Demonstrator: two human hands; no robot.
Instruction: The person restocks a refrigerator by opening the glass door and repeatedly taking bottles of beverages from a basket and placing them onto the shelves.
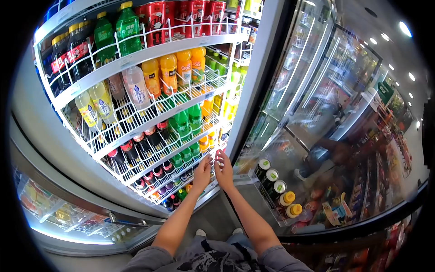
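Note:
My left hand [203,174] and my right hand [224,169] reach forward side by side, close together, at the right front corner of a lower wire shelf [181,148]. Their fingers point up and are slightly bent, with a narrow gap between the hands. I make out nothing held in either one; the fingertips overlap the bright shelf edge, so contact there is unclear. Just beyond them are orange drink bottles [203,143] and green bottles [195,148]. Dark bottles with red caps [157,172] line the shelf to the left.
Higher shelves hold orange juice bottles [168,72], clear soda water bottles [136,86], green soda bottles [128,29] and red cans [156,20]. At right stands an open glass door [290,131]; several cans [272,175] and yellow-capped bottles [287,198] sit beside it. My shoes [200,233] are below.

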